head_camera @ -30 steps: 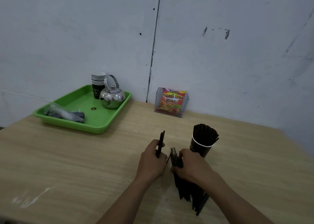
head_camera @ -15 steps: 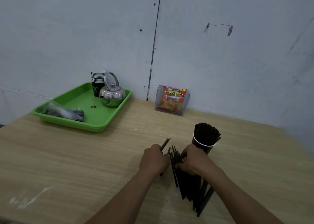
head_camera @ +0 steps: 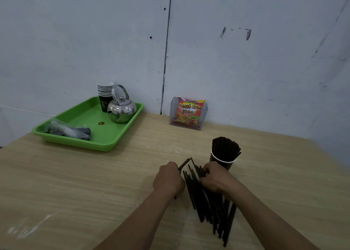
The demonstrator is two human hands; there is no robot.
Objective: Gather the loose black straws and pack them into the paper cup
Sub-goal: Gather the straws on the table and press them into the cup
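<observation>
1. On the table (head_camera: 75,183), just in front of the paper cup (head_camera: 224,163), both hands are working the loose black straws (head_camera: 206,206), which are lying fanned between the forearms.
2. Beside them, the left hand (head_camera: 168,179) is curling round a few straws whose ends are poking out past its knuckles. The right hand (head_camera: 214,179) is curling its fingers round the pile's far ends.
3. Gathering looks to be the step in hand. Next, the bundle is needing squaring and lifting upright.
4. Already the cup is looking crammed with standing straws (head_camera: 225,148), so room is running short and it could tip.
5. Far left, a green tray (head_camera: 85,142) is carrying a kettle (head_camera: 122,110) and stacked cups (head_camera: 105,93), and a snack packet (head_camera: 188,112) is leaning at the wall, all well apart and blocking nothing.
</observation>
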